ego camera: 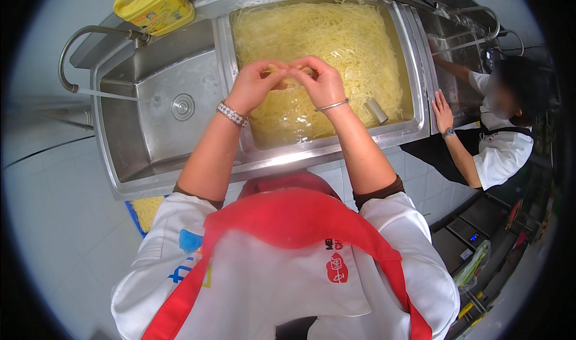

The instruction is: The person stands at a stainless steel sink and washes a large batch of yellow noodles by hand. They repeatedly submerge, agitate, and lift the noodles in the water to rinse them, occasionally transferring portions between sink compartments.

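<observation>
Pale yellow shreds (324,34), which look like shredded potato, lie under water in the stainless steel sink basin (407,61) before me. Above them, my left hand (257,87) and my right hand (322,82) meet at the fingertips. A few shreds (273,68) show between the curled fingers of both hands; the rest of what they pinch is hidden. My wrists rest near the basin's front side, clear of the water. A short grey metal tube (376,111) leans in the basin's right front corner, right of my right wrist.
Water runs from a curved tap (67,65) into the left basin (175,79), which has a round drain (182,107). A yellow jug (155,8) stands behind it. At right, a co-worker (504,146) reaches into another basin. A blue crate (135,217) holding shreds sits low at left.
</observation>
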Demonstrator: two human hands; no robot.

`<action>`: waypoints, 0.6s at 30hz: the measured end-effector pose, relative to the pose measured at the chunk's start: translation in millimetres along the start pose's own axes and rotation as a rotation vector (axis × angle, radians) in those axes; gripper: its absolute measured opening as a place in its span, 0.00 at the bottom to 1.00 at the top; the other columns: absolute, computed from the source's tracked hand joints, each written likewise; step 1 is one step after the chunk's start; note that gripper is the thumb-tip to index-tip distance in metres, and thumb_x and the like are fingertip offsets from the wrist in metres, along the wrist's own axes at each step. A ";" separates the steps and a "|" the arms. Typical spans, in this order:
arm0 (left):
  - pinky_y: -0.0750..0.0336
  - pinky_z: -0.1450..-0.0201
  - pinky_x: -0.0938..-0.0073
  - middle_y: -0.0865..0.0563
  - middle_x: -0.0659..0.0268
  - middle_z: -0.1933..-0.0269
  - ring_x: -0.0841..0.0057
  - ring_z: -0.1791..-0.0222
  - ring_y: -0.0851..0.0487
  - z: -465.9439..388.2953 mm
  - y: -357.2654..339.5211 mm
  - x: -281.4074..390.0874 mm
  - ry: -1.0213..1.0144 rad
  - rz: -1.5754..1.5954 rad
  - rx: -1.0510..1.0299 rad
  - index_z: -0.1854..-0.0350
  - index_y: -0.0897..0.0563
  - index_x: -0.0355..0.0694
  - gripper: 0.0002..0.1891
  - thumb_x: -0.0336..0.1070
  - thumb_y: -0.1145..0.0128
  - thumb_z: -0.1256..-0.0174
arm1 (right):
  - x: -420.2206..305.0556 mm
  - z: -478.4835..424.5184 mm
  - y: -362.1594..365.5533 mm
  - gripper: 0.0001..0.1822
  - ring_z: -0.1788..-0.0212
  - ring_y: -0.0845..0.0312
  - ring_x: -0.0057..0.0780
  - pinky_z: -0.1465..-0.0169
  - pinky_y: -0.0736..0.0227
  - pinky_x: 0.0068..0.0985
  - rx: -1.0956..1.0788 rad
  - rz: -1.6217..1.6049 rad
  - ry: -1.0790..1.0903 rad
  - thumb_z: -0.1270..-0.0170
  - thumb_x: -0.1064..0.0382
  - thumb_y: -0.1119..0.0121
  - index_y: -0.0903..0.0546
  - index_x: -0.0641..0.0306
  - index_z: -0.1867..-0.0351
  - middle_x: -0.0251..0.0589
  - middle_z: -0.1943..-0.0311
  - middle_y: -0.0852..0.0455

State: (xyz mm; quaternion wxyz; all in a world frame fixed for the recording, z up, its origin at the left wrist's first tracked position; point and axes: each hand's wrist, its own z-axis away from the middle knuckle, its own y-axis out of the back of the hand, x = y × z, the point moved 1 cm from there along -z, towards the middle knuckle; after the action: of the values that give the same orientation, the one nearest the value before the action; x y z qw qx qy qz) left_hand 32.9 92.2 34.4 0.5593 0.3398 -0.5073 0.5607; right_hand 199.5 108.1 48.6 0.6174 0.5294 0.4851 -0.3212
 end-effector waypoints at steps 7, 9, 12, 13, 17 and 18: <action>0.20 0.67 0.83 0.16 0.66 0.68 0.82 0.68 0.18 -4.8 -2.6 8.7 0.073 -0.300 0.095 0.62 0.19 0.33 0.12 0.38 0.40 0.38 | 8.1 2.3 -2.6 0.10 0.74 0.22 0.19 0.70 0.29 0.18 -0.048 -0.064 -0.101 0.44 0.63 0.36 0.19 0.65 0.64 0.35 0.72 0.17; 0.20 0.67 0.83 0.17 0.66 0.68 0.82 0.69 0.18 -4.6 -3.0 5.0 0.079 -0.290 0.120 0.63 0.19 0.33 0.12 0.38 0.40 0.38 | 12.8 2.3 -2.9 0.10 0.74 0.23 0.16 0.71 0.30 0.17 -0.055 -0.121 -0.155 0.44 0.62 0.35 0.20 0.66 0.66 0.34 0.74 0.17; 0.21 0.67 0.83 0.17 0.67 0.69 0.83 0.70 0.18 -2.9 -1.4 -3.1 0.040 -0.238 0.087 0.64 0.20 0.32 0.11 0.38 0.41 0.37 | 7.2 2.3 -0.2 0.10 0.74 0.23 0.16 0.71 0.30 0.17 -0.071 -0.202 -0.231 0.44 0.62 0.35 0.20 0.67 0.66 0.34 0.76 0.18; 0.21 0.68 0.83 0.17 0.67 0.70 0.83 0.70 0.19 -2.1 -1.9 -4.7 0.021 -0.215 0.060 0.64 0.20 0.32 0.11 0.37 0.41 0.37 | 10.1 2.8 0.4 0.10 0.74 0.23 0.16 0.71 0.30 0.17 -0.068 -0.201 -0.241 0.43 0.63 0.36 0.20 0.67 0.66 0.34 0.75 0.18; 0.22 0.68 0.82 0.18 0.68 0.70 0.84 0.71 0.20 -1.4 -2.2 -1.9 -0.031 -0.276 0.002 0.63 0.19 0.33 0.11 0.38 0.44 0.35 | 16.1 3.6 4.5 0.10 0.73 0.23 0.15 0.70 0.30 0.16 -0.076 -0.320 -0.193 0.42 0.64 0.38 0.20 0.67 0.62 0.34 0.72 0.18; 0.22 0.68 0.82 0.18 0.68 0.70 0.84 0.71 0.20 -2.6 -2.0 -0.6 -0.040 -0.335 -0.003 0.63 0.19 0.33 0.11 0.38 0.45 0.34 | 14.9 4.1 3.4 0.10 0.73 0.23 0.16 0.70 0.29 0.16 -0.092 -0.342 -0.183 0.42 0.65 0.38 0.20 0.67 0.61 0.34 0.71 0.18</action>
State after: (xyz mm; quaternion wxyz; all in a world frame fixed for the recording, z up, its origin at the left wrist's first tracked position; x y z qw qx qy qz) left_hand 35.4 94.2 33.5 0.6351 0.4301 -0.4554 0.4520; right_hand 208.4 106.7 35.6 0.6190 0.3792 0.5240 -0.4455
